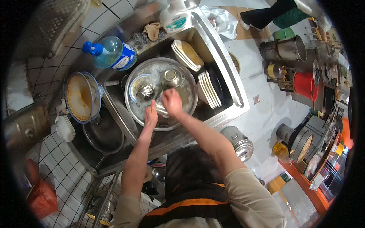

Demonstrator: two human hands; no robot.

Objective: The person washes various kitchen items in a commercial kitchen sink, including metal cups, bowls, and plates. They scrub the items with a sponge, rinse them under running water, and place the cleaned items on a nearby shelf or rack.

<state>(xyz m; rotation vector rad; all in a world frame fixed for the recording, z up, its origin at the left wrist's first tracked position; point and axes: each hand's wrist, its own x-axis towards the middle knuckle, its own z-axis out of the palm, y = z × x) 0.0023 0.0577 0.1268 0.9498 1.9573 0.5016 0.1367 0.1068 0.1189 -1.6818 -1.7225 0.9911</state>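
A round metal basin [186,114] of soapy water stands in the sink. Over its lower middle, my left hand [151,114] touches the near side of a blurred, shiny dish [161,106]. My right hand [172,102] is curled at the same dish's other side; whether it holds a cloth is hidden. A blue-rimmed bowl [134,85] with metal spoons [146,90] lies in the water at the left. Farther back in the basin sits a small metal bowl [171,76].
Stacked white dishes [186,55] and upright white plates [209,89] stand right of the basin. A blue pump bottle [114,54] and a white jug [176,20] line the sink's back. Dirty enamel bowls [81,97] stand at the left. Another person's legs [258,18] show at upper right.
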